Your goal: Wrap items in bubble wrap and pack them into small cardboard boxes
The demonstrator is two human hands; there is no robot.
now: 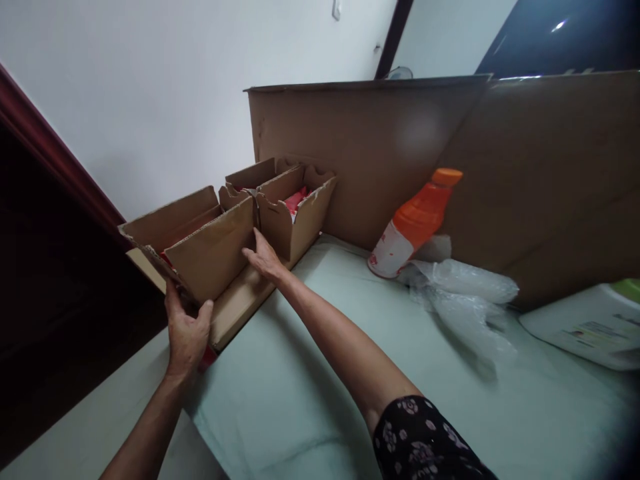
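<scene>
left hand point(186, 333) grips near cardboard box point(200, 247) at its 7 o'clock corner. right hand point(263, 257), fingers flat, unclenched, presses its 3 o'clock side. orange bottle point(413, 227) lies well apart at 3 o'clock.

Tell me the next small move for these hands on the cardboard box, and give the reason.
Probably slide the near cardboard box a little inward along the flat cardboard sheet. The left hand grips its near corner, which seems to overhang the table edge, and the right hand lies flat against its side, next to the second box.
</scene>
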